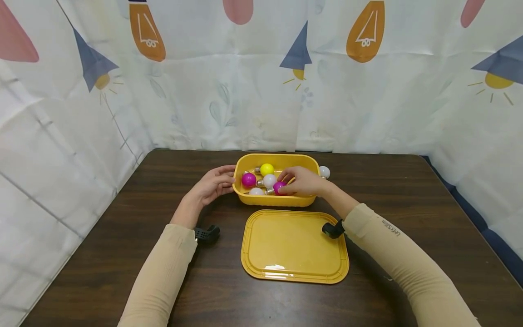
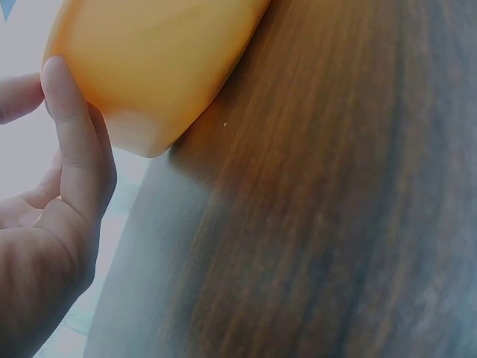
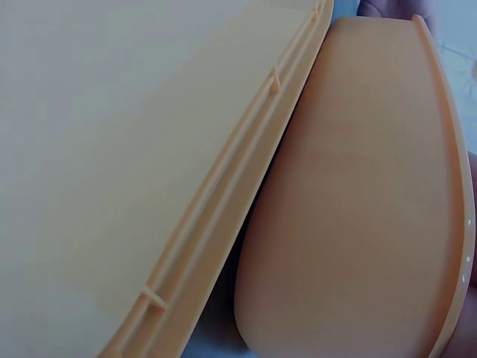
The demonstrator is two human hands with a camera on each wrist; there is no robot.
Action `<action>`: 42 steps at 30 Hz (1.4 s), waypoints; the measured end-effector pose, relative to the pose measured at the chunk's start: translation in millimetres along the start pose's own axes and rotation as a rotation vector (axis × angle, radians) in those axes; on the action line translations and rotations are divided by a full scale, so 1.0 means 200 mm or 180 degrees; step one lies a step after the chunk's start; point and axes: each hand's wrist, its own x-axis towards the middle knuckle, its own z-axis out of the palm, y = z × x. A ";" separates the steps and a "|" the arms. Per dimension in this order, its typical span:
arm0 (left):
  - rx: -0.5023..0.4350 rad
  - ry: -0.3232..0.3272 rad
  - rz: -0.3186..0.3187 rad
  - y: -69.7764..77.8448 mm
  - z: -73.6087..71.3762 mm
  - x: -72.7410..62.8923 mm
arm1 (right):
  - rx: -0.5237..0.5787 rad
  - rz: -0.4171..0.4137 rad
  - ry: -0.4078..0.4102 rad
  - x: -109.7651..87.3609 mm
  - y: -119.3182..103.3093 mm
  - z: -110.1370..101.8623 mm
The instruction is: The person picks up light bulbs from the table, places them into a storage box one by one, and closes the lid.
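A yellow container (image 1: 278, 200) holds several light bulbs: a yellow bulb (image 1: 267, 169), a magenta bulb (image 1: 249, 180) and white bulbs (image 1: 269, 181). My right hand (image 1: 304, 180) reaches in over the near right side. Its thumb and fingers pinch a second magenta bulb (image 1: 279, 188), whose metal base points left. At the container's left end, my left hand (image 1: 213, 185) grips the rim with its fingertips. The left wrist view shows that hand's fingers (image 2: 71, 112) at the rim and outer wall. The right wrist view shows mostly the container's outer side (image 3: 358, 179).
A yellow tray (image 1: 294, 245) lies directly in front of the container on the dark wooden table (image 1: 212, 281). One white bulb (image 1: 324, 171) shows just beyond the container's right end. A patterned curtain (image 1: 261, 100) hangs behind the table.
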 end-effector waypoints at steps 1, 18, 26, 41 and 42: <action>-0.0005 0.0007 0.0001 0.00 0.00 0.00 | 0.0002 0.0000 0.0002 0.00 0.00 0.00; -0.0040 -0.0013 -0.0001 0.00 0.00 -0.01 | -0.0282 -0.0065 -0.0012 0.01 0.00 0.01; -0.0044 -0.0031 0.0017 0.00 0.00 0.00 | -0.0332 -0.0095 0.0004 0.00 0.00 0.01; -0.0016 -0.0001 0.0042 0.00 0.00 -0.02 | 0.0066 -0.0139 0.0081 -0.02 0.00 -0.02; -0.0018 0.0001 0.0043 0.00 0.00 -0.02 | 0.0107 -0.0157 0.0098 -0.03 0.00 -0.03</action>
